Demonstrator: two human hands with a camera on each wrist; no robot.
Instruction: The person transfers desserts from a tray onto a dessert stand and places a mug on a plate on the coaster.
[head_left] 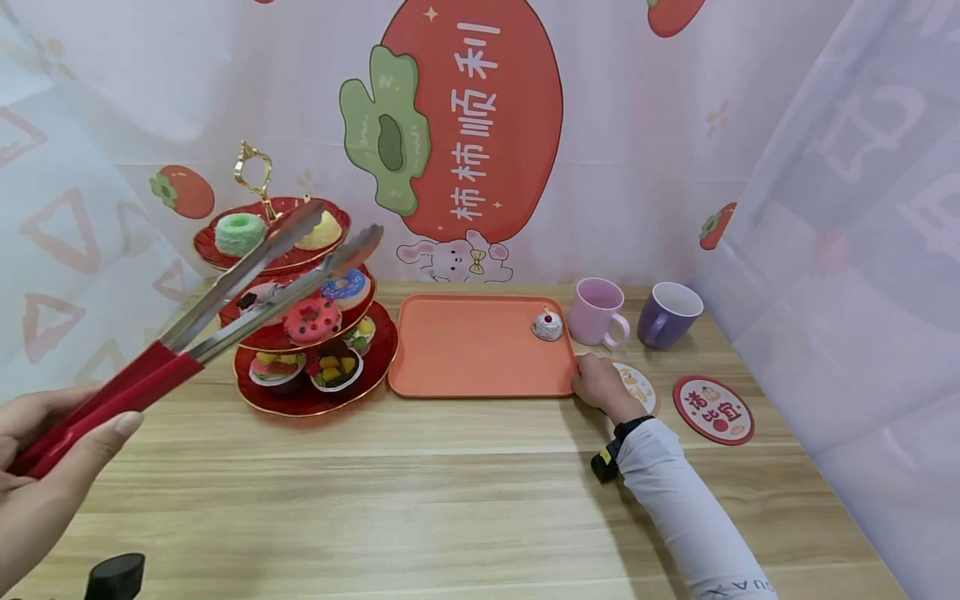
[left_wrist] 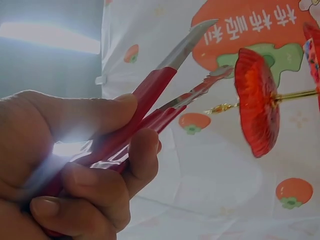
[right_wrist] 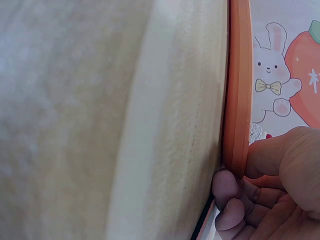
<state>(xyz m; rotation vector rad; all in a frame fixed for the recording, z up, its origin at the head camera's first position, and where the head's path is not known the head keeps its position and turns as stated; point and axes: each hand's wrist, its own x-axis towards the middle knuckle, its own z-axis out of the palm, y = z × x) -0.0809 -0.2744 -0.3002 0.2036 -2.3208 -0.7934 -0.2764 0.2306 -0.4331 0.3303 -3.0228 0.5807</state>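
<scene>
My left hand (head_left: 56, 483) grips red-handled metal tongs (head_left: 123, 385), raised in the air at the left. The tongs' tips are a little apart with nothing between them, and in the head view they overlap the tiered stand (head_left: 384, 360). At the near right corner of an orange tray (head_left: 465, 358), my right hand (head_left: 602, 386) pinches the rim, thumb above and fingers below in the right wrist view (right_wrist: 272, 185). One small silvery-white toy cake (head_left: 547, 327) with a red berry sits toward the tray's right end.
The red stand carries a green ring cake (head_left: 240, 234), a pink donut (head_left: 312, 321), a blue donut (head_left: 347, 288) and fruit cups (head_left: 335, 368). Right of the tray stand a pink mug (head_left: 595, 312) and a purple mug (head_left: 670, 317). Two round coasters (head_left: 714, 410) lie nearer, one partly behind my right hand.
</scene>
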